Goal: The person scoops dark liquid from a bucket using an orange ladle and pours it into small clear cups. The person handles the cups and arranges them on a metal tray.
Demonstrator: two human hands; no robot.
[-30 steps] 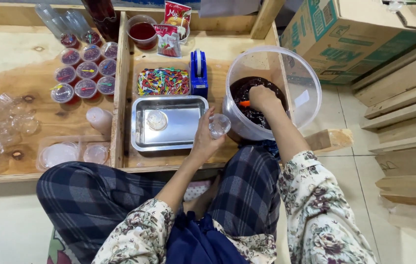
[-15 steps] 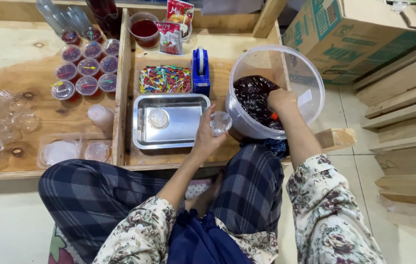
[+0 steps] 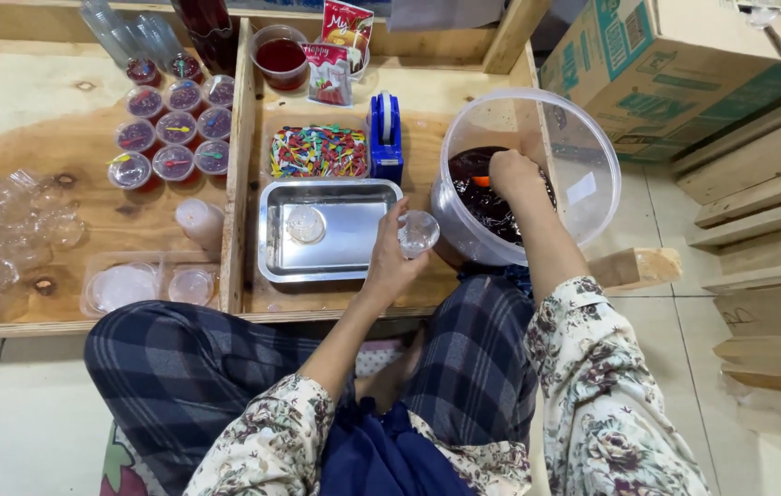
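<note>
My left hand point(image 3: 391, 258) holds a small clear plastic cup point(image 3: 418, 231) just right of a steel tray point(image 3: 358, 230). My right hand point(image 3: 513, 174) reaches down inside a large clear plastic tub point(image 3: 583, 156) that holds dark red jelly point(image 3: 475, 193); an orange bit shows beside the fingers, and what they grip is hidden. One clear lid or cup point(image 3: 305, 223) lies in the steel tray.
Several filled jelly cups point(image 3: 170, 138) stand on the wooden board at left, beside empty clear cups point(image 3: 5, 220) and lids point(image 3: 124, 285). A box of coloured small spoons point(image 3: 319, 152), a blue tape dispenser point(image 3: 385, 138), packets point(image 3: 331, 69) and a cardboard box point(image 3: 684, 64) surround the work spot.
My right hand has moved lower and deeper into the tub's jelly. The left hand with the cup has stayed near the tray's right edge.
</note>
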